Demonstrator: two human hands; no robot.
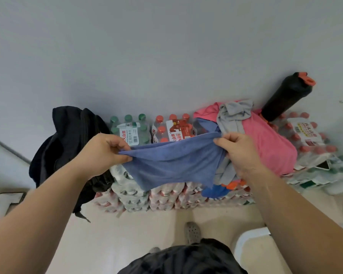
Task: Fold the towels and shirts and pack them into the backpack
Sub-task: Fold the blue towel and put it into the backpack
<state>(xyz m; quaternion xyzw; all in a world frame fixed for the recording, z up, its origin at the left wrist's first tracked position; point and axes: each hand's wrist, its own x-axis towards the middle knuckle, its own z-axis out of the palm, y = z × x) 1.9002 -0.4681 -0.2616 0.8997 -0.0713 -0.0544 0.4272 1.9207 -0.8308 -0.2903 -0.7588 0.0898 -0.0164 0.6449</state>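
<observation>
Both hands are up in front of the person rn, holding the blue towel stretched btw them. Left hand is pinching one top corner w/ thumb against curled fingers. Right hand is pinching the other end the same way and bunching the cloth a bit. The towel's long axis is running straight from hand to hand, and the rest is sagging loose below the knuckles.

Imo this is the start of a fold. The next bit prob means swinging one hand over to the other so the corners meet. What it's turning on is that top edge lying roughly level btw the two grips, w/ neither hand clearly nearer.

Just past the left hand and a bit outside it, the black backpack is slumping against the wall. Can't tell if it's unzipped. The left hand is def the closer one for packing tho.

Right behind the right hand, the pile is sitting on the water bottle packs, w/ the grey shirt lying on top of the pink shirt. Further out past that hand, a black bottle w/ an orange lid is leaning by the wall.
</observation>
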